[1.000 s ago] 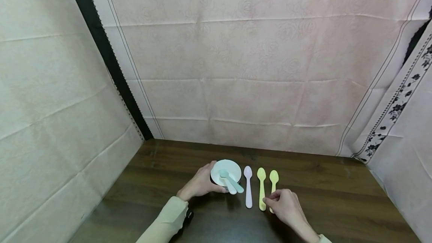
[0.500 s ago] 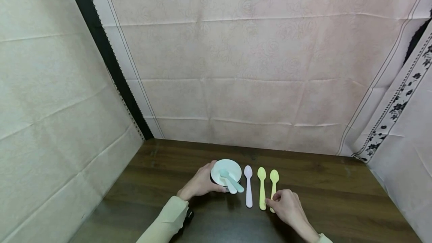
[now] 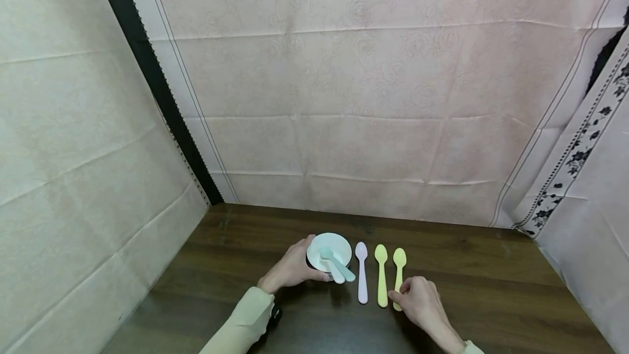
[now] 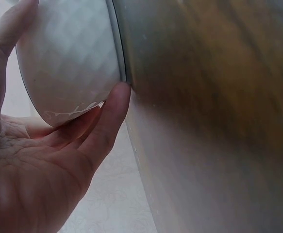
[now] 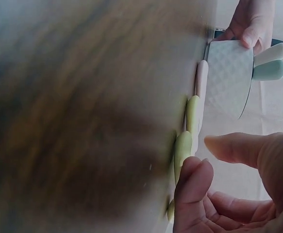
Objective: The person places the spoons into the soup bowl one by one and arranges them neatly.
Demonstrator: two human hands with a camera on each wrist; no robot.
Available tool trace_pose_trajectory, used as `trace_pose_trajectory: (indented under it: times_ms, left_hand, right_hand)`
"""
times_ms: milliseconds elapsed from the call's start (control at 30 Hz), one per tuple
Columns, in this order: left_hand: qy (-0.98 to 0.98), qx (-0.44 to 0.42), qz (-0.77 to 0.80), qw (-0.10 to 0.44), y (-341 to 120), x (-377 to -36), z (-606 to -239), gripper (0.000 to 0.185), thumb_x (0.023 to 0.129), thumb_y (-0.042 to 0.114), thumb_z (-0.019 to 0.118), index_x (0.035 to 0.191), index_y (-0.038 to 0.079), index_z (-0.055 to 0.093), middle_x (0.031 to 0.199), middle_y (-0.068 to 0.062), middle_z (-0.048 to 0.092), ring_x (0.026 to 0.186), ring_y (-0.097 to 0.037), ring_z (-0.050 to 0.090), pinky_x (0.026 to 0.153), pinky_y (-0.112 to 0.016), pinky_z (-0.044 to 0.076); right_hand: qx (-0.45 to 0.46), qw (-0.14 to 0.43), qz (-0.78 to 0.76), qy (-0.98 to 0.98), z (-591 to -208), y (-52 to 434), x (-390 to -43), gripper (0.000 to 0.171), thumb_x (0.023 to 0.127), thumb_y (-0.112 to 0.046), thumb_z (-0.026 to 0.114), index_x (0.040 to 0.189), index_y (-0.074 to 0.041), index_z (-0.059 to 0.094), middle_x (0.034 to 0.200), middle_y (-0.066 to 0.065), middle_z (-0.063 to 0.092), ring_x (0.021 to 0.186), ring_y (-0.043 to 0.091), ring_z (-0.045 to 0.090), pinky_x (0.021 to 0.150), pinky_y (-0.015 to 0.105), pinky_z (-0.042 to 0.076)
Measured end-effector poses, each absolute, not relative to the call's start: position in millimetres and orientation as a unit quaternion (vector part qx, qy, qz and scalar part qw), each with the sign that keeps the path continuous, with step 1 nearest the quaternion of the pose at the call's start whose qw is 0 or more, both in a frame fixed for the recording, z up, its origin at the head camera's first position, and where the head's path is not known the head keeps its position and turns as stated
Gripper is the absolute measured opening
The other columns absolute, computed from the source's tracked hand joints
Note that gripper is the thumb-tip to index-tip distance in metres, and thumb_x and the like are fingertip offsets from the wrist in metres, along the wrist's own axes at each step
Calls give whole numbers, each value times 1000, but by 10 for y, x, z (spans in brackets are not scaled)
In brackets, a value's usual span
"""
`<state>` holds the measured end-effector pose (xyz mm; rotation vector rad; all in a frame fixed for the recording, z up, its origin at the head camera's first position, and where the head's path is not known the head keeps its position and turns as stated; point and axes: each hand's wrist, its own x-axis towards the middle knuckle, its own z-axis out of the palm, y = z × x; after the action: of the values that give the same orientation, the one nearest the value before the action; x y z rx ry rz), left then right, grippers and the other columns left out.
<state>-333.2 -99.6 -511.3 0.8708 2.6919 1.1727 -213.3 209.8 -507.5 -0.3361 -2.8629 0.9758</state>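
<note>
Free tabletop (image 3: 511, 283) lies right of the right hand (image 3: 421, 303); leftward, spoons (image 3: 381, 277) and the bowl (image 3: 319, 243) obstruct passage

Left hand (image 3: 294, 266), gripping: left thumb (image 4: 9, 26) opposed to the curved fingers (image 4: 113, 109), with the sleeved left forearm (image 3: 244, 318) slanting back toward the body behind the grip. Right hand (image 3: 417, 299), to the right of that grip: fingers bent, right thumb (image 5: 238, 148) separated from the nearest fingertip (image 5: 194, 177); bare right wrist (image 3: 448, 336) behind.
</note>
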Motion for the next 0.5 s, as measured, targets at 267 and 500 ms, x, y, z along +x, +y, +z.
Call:
trace_pose_trajectory:
  times_ms: [267,500]
  left_hand:
    - [873,289,390,40,-991,-3338,-5129,93,78,39,101,152,8,53,137,-9,68,124,-26,64,105,-47,52]
    - [875,289,387,36,-993,-3341,-5127,92,77,39,101,149,8,53,135,-9,69,123,-25,64,103,-46,52]
  right_hand:
    - [-102,79,302,-945,-5258,2208,-2210,20,82,-20,89,72,-14,74,69,-3,67,67,15,59,62,37,49]
    - [-104,71,311,-942,-5143,2175,-2169,21,82,-21,91,70,-14,74,70,-5,68,70,15,61,65,38,51]
